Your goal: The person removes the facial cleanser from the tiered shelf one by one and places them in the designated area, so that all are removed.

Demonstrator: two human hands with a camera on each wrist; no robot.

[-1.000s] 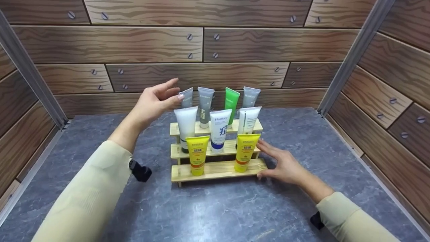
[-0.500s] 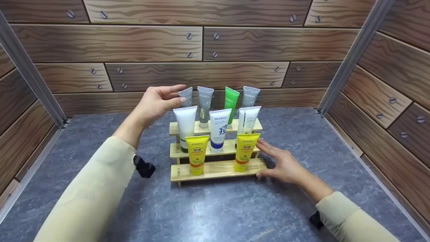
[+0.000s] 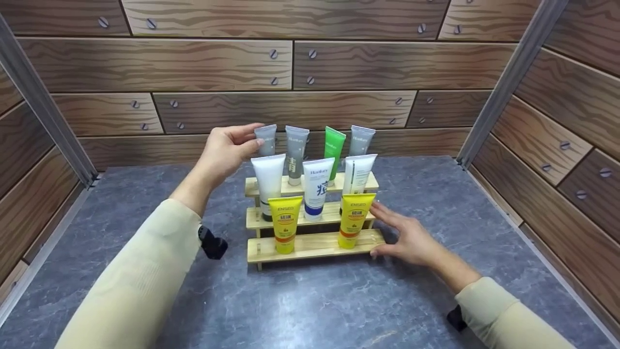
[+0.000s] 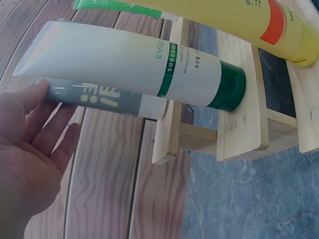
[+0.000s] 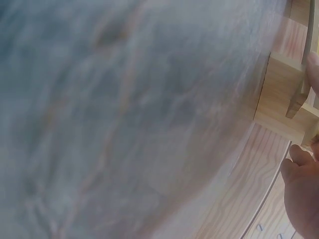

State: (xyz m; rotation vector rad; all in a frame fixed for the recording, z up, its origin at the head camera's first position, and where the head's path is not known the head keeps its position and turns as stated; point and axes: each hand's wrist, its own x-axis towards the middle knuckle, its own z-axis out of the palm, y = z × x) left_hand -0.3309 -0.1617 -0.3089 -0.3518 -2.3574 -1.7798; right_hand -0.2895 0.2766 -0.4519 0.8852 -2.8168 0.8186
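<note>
Though left fingers (image 3: 243, 129) pinch it, the gray tube (image 3: 268, 140) is partly hidden.

There is room to pass over the counter (image 3: 300, 305) before the three-tier wooden rack (image 3: 315, 246) and between the left yellow tube (image 3: 285, 225) and right yellow tube (image 3: 356, 221); the blue-capped white tube (image 3: 317, 187) stands behind that gap. The green-capped white tube (image 4: 119, 62) blocks the front of the leftmost grey tube (image 3: 266, 139).

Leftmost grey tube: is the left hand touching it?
Touching: the left wrist view shows the left hand with a fingertip against the grey tube, near its top.
</note>
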